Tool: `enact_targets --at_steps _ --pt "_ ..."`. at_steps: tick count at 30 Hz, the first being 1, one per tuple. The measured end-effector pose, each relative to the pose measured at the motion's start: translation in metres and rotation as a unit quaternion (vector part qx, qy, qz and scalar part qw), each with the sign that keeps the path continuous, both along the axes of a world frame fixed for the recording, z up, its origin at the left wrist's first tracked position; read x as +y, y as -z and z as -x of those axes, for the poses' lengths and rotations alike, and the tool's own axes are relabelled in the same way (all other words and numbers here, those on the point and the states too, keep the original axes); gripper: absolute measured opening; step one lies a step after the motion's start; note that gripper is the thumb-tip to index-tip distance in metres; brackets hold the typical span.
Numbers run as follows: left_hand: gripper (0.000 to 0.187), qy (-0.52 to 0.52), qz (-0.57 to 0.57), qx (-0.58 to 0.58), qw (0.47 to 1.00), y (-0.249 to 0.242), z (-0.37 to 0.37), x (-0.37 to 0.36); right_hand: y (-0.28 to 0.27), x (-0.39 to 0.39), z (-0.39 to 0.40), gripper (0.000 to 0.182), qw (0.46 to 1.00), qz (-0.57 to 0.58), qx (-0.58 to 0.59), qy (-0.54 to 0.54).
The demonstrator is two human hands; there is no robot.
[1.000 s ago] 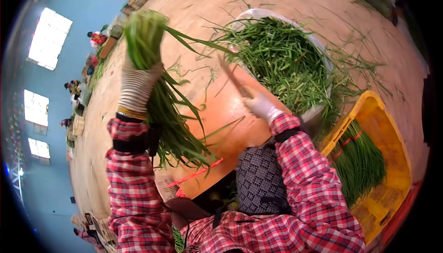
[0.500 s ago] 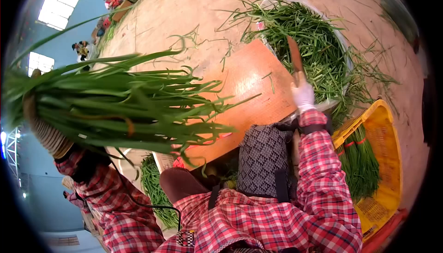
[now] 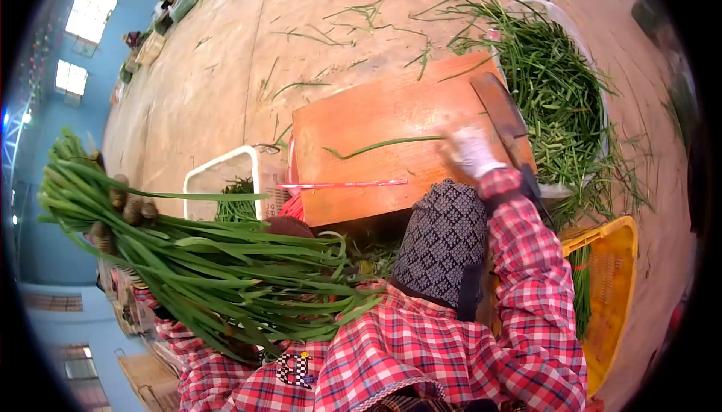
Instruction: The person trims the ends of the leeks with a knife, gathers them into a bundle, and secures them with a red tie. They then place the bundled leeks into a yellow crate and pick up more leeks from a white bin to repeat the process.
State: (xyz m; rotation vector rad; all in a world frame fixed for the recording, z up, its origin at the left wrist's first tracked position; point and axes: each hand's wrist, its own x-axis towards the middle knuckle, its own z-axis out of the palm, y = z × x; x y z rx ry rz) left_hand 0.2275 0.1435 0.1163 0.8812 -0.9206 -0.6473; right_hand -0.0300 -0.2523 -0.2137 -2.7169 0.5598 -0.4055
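Note:
My left hand (image 3: 129,207), in a stained glove, is closed around a large bunch of garlic chives (image 3: 233,269). The bunch is held to the left, its leaves fanning right across my lap. My right hand (image 3: 472,152), in a white glove, is over the orange board (image 3: 361,119), its fingers smeared by motion. One loose chive leaf (image 3: 383,144) lies on the board, one end reaching those fingers. Along the board's right edge rests a broad-bladed knife (image 3: 500,107), apart from the fingers. A thin red-and-white strip (image 3: 342,184) lies near the board's front edge.
Cut green pieces fill a white-rimmed container (image 3: 560,104) beyond the board's right side. A yellow crate (image 3: 611,292) with tied chives stands at my right. Left of the board is a white basket (image 3: 222,160) with greens. Stray leaves (image 3: 361,13) litter the floor; people sit far left.
The knife has left my right hand and lies on the board. That hand has moved from the cuttings container to over the board. My left hand has brought the bunch lower, towards my lap.

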Motion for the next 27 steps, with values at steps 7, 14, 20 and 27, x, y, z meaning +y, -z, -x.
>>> enact_targets --at_steps 7,14,20,27 --pt "0.041 0.015 0.002 0.099 0.995 0.045 0.021 -0.004 0.033 0.007 -0.015 0.029 0.988 -0.016 0.134 -0.070" --pt "0.049 -0.103 -0.183 0.064 0.976 0.107 0.016 -0.030 -0.028 0.005 0.103 0.050 0.939 0.057 0.277 0.194" --pt "0.056 -0.074 -0.132 -0.191 0.970 0.139 0.085 -0.112 -0.183 0.148 -0.004 0.111 0.859 -0.411 -0.274 -0.134" --pt "0.076 -0.134 -0.073 -0.460 0.874 0.160 0.154 -0.151 -0.198 0.196 0.006 0.062 0.750 -0.578 -0.322 0.020"
